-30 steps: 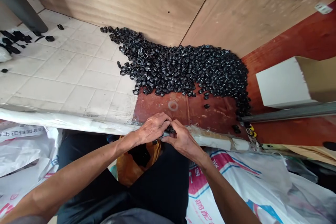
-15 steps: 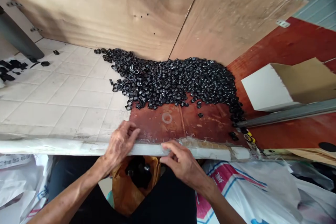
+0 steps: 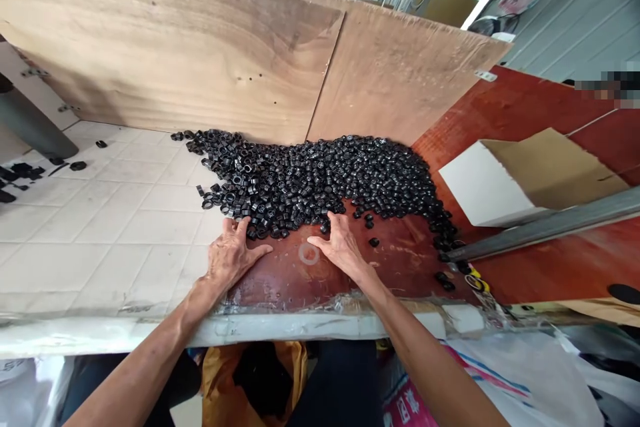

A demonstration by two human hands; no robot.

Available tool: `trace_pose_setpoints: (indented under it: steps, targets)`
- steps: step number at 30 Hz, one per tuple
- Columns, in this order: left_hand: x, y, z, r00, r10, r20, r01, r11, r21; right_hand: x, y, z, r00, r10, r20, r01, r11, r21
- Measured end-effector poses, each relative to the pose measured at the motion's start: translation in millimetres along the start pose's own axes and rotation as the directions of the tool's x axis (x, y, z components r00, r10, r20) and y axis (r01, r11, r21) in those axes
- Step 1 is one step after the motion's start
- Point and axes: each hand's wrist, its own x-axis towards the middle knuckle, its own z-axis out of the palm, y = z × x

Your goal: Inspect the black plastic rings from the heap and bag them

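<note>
Red board (image 3: 283,280); black parts (image 3: 300,180) just beyond fingers (image 3: 243,227).

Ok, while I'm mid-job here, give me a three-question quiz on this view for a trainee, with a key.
1. Multiple choice: As the camera sees it, where is the open white-and-brown cardboard box relative to the heap of small black plastic parts? A) To its left; B) To its right; C) On top of it.
2. True or false: The bare left hand is open, at the near side of that heap.
3. Short answer: Which hand is nearer the pale ring-shaped mark on the reddish-brown board?

Key:
1. B.
2. True.
3. The bare right hand.
</note>
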Motion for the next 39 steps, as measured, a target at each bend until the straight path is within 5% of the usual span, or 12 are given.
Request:
trace_pose_setpoints:
  steps: [5, 9, 16, 20, 23, 29, 39]
  targets:
    - [-8.3, 7.4, 4.5, 0.999, 0.037, 0.007, -0.036, 0.998, -0.043, -11.6, -36.8, 30.7, 0.986, -0.152, -0.066, 0.154, 0.987, 0.038]
    - [-22.9, 5.6, 11.0, 0.995, 0.094, -0.039, -0.098, 0.988, -0.122, -15.1, -55.7, 38.0, 0.980, -0.197, 0.015, 0.195, 0.976, 0.100]
    - [-50.0, -8.5, 17.5, 0.965, 0.163, -0.204, -0.218, 0.934, -0.284, -0.9, -60.0, 3.0, 0.912, -0.252, 0.324, 0.182, 0.956, 0.230]
    - [-64.2, 0.6, 10.2, 0.915, 0.241, -0.324, -0.336, 0.899, -0.282, 8.1, -59.8, -8.8, 0.911, -0.259, 0.322, 0.191, 0.954, 0.230]
    - [-64.7, 9.2, 12.3, 0.881, 0.384, -0.276, -0.453, 0.852, -0.260, 10.4, -57.3, -6.0, 0.906, -0.303, 0.296, 0.218, 0.933, 0.287]
    - [-52.3, 12.2, 21.8, 0.900, 0.397, -0.180, -0.432, 0.870, -0.237, 1.8, -50.3, 0.8, 0.830, -0.455, 0.323, 0.318, 0.862, 0.395]
    - [-53.0, 12.3, 23.0, 0.887, 0.437, -0.149, -0.461, 0.851, -0.252, -5.4, -59.6, 10.2, 0.774, -0.559, 0.296, 0.484, 0.825, 0.292]
